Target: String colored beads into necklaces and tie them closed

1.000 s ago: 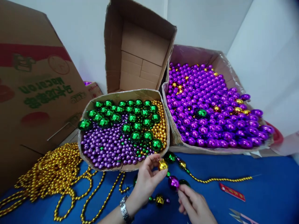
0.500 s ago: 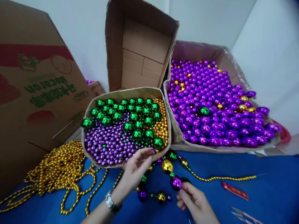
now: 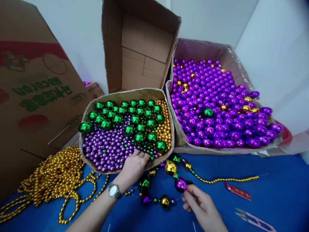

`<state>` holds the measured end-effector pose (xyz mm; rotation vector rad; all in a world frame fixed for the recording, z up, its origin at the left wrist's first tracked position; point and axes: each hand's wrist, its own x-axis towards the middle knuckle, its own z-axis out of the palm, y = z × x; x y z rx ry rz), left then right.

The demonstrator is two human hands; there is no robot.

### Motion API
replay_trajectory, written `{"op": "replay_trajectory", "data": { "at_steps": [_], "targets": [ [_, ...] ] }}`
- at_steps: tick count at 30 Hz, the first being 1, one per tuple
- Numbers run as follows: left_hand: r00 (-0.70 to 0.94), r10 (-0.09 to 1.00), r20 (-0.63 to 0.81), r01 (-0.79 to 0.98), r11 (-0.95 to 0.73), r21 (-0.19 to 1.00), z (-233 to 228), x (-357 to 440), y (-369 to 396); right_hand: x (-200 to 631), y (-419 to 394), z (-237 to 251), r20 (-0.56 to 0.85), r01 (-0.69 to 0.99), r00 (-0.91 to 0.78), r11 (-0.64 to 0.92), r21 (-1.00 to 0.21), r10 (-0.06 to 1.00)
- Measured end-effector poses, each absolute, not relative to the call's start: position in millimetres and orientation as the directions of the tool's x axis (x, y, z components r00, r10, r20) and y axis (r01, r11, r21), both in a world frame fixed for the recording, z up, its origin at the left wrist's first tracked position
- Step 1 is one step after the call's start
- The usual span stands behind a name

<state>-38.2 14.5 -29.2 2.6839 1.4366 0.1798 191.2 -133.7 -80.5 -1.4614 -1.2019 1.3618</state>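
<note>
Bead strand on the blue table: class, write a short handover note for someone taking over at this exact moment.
Left hand: reaching into the mixed bead box, fingertips on small beads at its front edge; whether it has pinched one cannot be seen.
Right hand: holds the strand by its purple bead.
Done: several large gold, green and purple beads sit on the strand, which trails into a gold chain.
Left: more beads to add. Snips lie to the right.

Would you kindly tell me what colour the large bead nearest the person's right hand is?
Purple: the large bead by the right hand shows best in the head view.
</note>
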Motion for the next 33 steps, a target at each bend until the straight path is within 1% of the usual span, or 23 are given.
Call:
{"op": "replay_trajectory", "data": {
  "at_steps": [1,2,3,4,5,6,7,8,9,10,12,16,21,28,33],
  "targets": [
    [0.533,0.842,0.082,0.818,-0.538,0.202,-28,-38,15,191,-134,-80,-0.239,0.147,-0.014,-0.234,-0.961,0.971],
    [0.500,0.861,0.094,0.798,-0.500,0.338,-26,-37,15,191,-134,-80,-0.229,0.174,-0.002,-0.225,-0.959,0.974],
    [0.448,0.890,0.086,0.733,-0.421,0.535,-24,-36,14,191,-134,-81,-0.216,0.201,0.009,-0.213,-0.956,0.976],
    [0.389,0.920,0.048,0.594,-0.290,0.750,-22,-35,13,190,-134,-82,-0.200,0.226,0.017,-0.199,-0.954,0.980],
    [0.341,0.940,-0.022,0.385,-0.118,0.915,-20,-34,11,189,-134,-82,-0.183,0.249,0.021,-0.182,-0.951,0.983],
    [0.319,0.942,-0.104,0.157,0.055,0.986,-19,-32,9,189,-134,-82,-0.165,0.270,0.020,-0.164,-0.949,0.986],
    [0.322,0.931,-0.173,-0.026,0.191,0.981,-17,-30,6,188,-133,-83,-0.148,0.289,0.015,-0.145,-0.946,0.989],
    [0.335,0.917,-0.217,-0.158,0.282,0.946,-16,-27,4,187,-133,-82,-0.130,0.309,0.009,-0.126,-0.943,0.991],
    [0.347,0.906,-0.242,-0.243,0.336,0.910,-15,-25,1,186,-132,-82,-0.113,0.329,0.003,-0.108,-0.938,0.994],
    [0.359,0.897,-0.257,-0.290,0.369,0.883,-15,-23,-1,186,-132,-81,-0.095,0.347,-0.003,-0.088,-0.934,0.996],
    [0.364,0.890,-0.275,-0.329,0.399,0.856,-14,-19,-4,185,-131,-79,-0.058,0.375,-0.013,-0.049,-0.926,0.998],
    [0.356,0.889,-0.288,-0.365,0.416,0.833,-16,-16,-6,185,-131,-76,-0.023,0.398,-0.016,-0.015,-0.917,1.000],
    [0.337,0.905,-0.261,-0.361,0.380,0.852,-19,-16,-8,187,-131,-75,-0.028,0.412,-0.015,-0.020,-0.911,0.999],
    [0.306,0.925,-0.225,-0.258,0.308,0.916,-18,-16,-11,187,-131,-76,-0.027,0.419,0.000,-0.025,-0.908,1.000],
    [0.278,0.946,-0.164,-0.148,0.211,0.966,-13,-16,-10,187,-131,-75,-0.007,0.455,0.011,-0.011,-0.890,1.000]
  ]
}}
